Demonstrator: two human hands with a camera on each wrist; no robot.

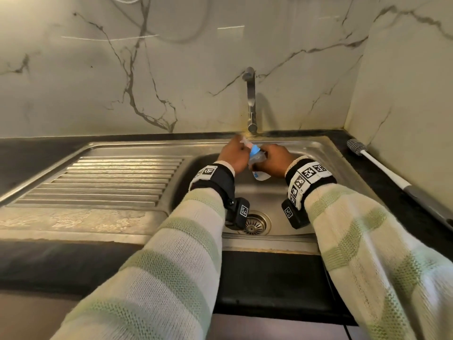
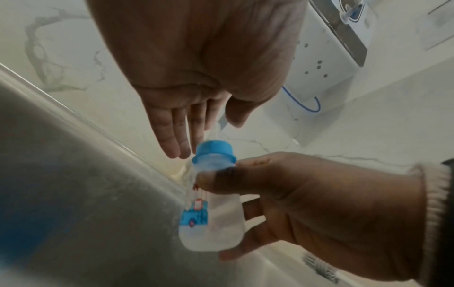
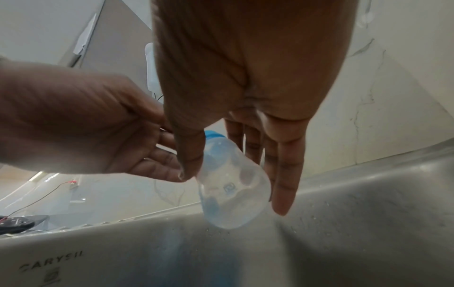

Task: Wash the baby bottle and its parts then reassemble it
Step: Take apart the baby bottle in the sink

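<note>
Blue-capped baby bottle (image 2: 213, 217) in right hand (image 2: 319, 203), left hand (image 2: 194, 77) above

Both forearms extend over the sink (image 1: 137, 148) basin. Right hand (image 1: 275, 161) grips the bottle (image 2: 213, 217), thumb across its neck. Left hand (image 1: 234, 153) sits at the blue collar (image 2: 213, 150), fingers (image 2: 172, 136) straight.

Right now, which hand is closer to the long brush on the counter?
Right. The right hand, holding the baby bottle over the sink, is left of the brush; the left hand is farther left.
</note>
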